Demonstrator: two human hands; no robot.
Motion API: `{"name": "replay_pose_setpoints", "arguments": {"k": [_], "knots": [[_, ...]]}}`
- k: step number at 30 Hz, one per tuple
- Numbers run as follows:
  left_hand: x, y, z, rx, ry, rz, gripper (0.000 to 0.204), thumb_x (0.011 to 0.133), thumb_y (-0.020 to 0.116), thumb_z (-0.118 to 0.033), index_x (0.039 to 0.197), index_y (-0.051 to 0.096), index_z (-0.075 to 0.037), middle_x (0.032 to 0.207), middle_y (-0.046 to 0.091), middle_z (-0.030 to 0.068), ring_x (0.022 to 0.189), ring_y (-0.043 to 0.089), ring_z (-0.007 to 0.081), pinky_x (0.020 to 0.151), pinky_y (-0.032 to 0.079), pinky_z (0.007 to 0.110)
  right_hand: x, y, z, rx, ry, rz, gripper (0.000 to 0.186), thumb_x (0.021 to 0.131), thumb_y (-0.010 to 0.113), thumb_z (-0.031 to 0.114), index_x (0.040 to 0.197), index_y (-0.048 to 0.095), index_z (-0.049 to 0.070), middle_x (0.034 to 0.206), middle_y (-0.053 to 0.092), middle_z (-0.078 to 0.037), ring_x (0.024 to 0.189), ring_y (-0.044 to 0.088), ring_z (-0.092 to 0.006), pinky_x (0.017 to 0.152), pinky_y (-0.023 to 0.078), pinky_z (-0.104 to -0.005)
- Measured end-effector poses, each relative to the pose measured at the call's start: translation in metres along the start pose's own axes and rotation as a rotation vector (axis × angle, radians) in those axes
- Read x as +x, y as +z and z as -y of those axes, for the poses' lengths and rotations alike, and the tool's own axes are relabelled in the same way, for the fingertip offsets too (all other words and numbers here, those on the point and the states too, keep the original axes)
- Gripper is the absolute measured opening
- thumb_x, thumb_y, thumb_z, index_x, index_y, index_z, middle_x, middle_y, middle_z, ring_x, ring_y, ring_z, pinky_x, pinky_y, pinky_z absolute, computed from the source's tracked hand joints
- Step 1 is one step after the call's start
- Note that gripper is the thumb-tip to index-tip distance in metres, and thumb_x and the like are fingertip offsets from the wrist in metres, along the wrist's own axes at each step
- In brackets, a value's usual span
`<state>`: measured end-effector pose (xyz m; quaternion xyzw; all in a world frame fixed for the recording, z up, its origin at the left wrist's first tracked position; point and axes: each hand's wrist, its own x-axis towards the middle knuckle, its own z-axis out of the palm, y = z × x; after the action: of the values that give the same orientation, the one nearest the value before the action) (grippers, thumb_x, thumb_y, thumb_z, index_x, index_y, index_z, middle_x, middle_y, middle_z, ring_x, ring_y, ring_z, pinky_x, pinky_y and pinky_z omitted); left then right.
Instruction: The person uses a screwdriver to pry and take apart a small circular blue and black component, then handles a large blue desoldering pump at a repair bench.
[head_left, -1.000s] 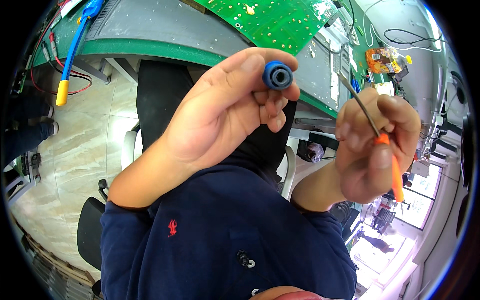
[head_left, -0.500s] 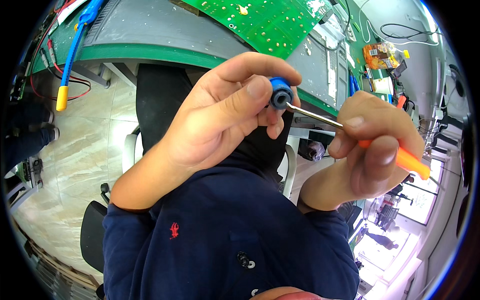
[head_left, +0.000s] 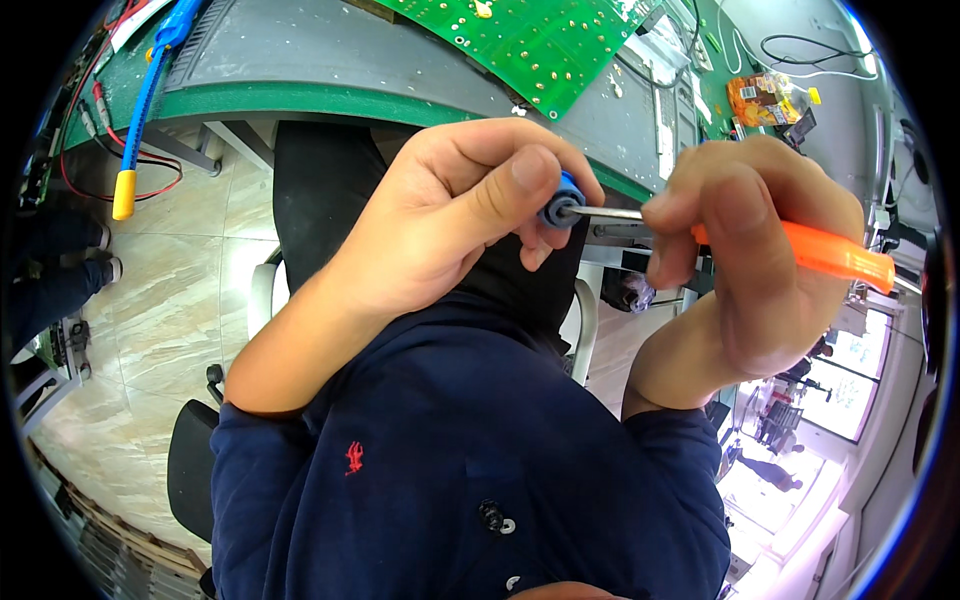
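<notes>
Near the middle of the head view my left hand (head_left: 450, 215) is closed on a small blue hollow cylindrical piece (head_left: 561, 212), its ringed open end facing up toward me. To its right, my right hand (head_left: 750, 270) grips a screwdriver with an orange handle (head_left: 840, 258). The metal shaft points left, and its tip touches or sits in the hollow end of the blue piece; how deep it is, I cannot tell. Part of the blue piece is hidden behind my left thumb and fingers.
Beyond my hands is a bench edge (head_left: 300, 105) with a green circuit board (head_left: 530, 45) and cables. A blue-and-yellow tool (head_left: 150, 100) hangs at upper left, a snack packet (head_left: 755, 100) lies at upper right. Another person's legs (head_left: 60, 270) show at far left.
The screwdriver has swung from upright to nearly level, its tip reaching the blue piece's end. The blue piece has moved lower, and my right hand has turned over the handle.
</notes>
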<state>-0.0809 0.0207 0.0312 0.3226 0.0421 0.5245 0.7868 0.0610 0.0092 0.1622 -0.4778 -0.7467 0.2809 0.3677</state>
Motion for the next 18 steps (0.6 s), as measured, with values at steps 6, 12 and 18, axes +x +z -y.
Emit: {"name": "replay_pose_setpoints", "arguments": {"k": [6, 12, 18], "knots": [[0.0, 0.0, 0.001, 0.158, 0.0, -0.069, 0.035, 0.093, 0.058, -0.033, 0.093, 0.066, 0.001, 0.073, 0.061, 0.0033, 0.064, 0.056, 0.0077, 0.056, 0.046, 0.02, 0.001, 0.001, -0.007, 0.065, 0.092, 0.094, 0.038, 0.087, 0.055, 0.024, 0.067, 0.06, -0.008, 0.058, 0.056, -0.013, 0.045, 0.052, -0.0162, 0.041, 0.037, -0.0244], [0.001, -0.002, 0.002, 0.253, -0.003, -0.125, 0.032, 0.093, 0.059, -0.031, 0.092, 0.066, 0.0, 0.073, 0.061, 0.0035, 0.063, 0.055, 0.0062, 0.055, 0.045, 0.019, 0.003, -0.003, -0.019, 0.115, 0.09, 0.21, 0.036, 0.088, 0.051, 0.019, 0.067, 0.06, -0.009, 0.059, 0.057, -0.013, 0.05, 0.055, -0.017, 0.047, 0.041, -0.0247], [0.001, 0.0, 0.005, 0.441, 0.002, -0.211, 0.028, 0.092, 0.061, -0.028, 0.092, 0.067, 0.0, 0.07, 0.061, 0.0017, 0.059, 0.051, 0.0036, 0.052, 0.04, 0.018, 0.0, -0.003, -0.031, 0.104, 0.086, 0.22, 0.034, 0.09, 0.048, 0.016, 0.071, 0.062, -0.009, 0.062, 0.059, -0.013, 0.053, 0.056, -0.017, 0.05, 0.042, -0.0251]]}}
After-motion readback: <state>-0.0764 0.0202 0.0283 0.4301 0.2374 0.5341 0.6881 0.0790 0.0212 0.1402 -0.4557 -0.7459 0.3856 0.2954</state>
